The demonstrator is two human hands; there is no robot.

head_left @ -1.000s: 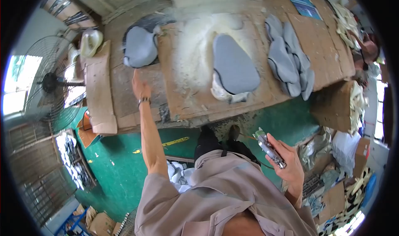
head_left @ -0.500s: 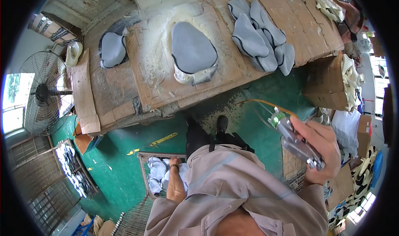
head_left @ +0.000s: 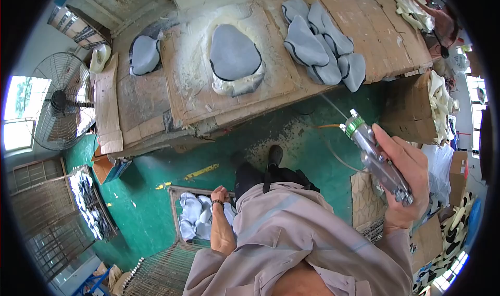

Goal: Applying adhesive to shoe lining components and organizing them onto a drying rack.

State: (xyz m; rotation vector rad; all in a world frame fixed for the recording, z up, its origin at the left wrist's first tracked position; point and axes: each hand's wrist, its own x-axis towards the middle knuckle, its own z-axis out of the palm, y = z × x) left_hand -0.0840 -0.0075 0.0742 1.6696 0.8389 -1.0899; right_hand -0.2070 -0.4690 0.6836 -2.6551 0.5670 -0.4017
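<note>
Two bare hands are at work in front of a cardboard-covered workbench (head_left: 385,33). The right hand (head_left: 409,171), out in front of the workbench's right half, is closed around a silver spray gun (head_left: 376,158) with a green ring, its front end turned toward the workbench. A thin hose (head_left: 333,151) curves over the green floor (head_left: 151,176) in front of the workbench, near the gun.

The left hand (head_left: 220,193) is lower, in front of the workbench's left half, at a framed tray (head_left: 174,212) filled with grey pads (head_left: 194,212). Its fingers are bent over the tray's far side, the one toward the workbench; they are too small and foreshortened for me to tell whether they grip a pad or the frame.

On the middle of the workbench, one large grey pad (head_left: 234,54) with a dark edge lies on a white-crusted form (head_left: 229,87), well apart from both hands. A smaller grey pad (head_left: 146,55) is on the workbench's left part, and an overlapping pile of pads (head_left: 310,48) covers its right part. Off the workbench's left end stands a wire-caged fan (head_left: 60,101); a cardboard box (head_left: 409,108) is beside its near right corner.
</note>
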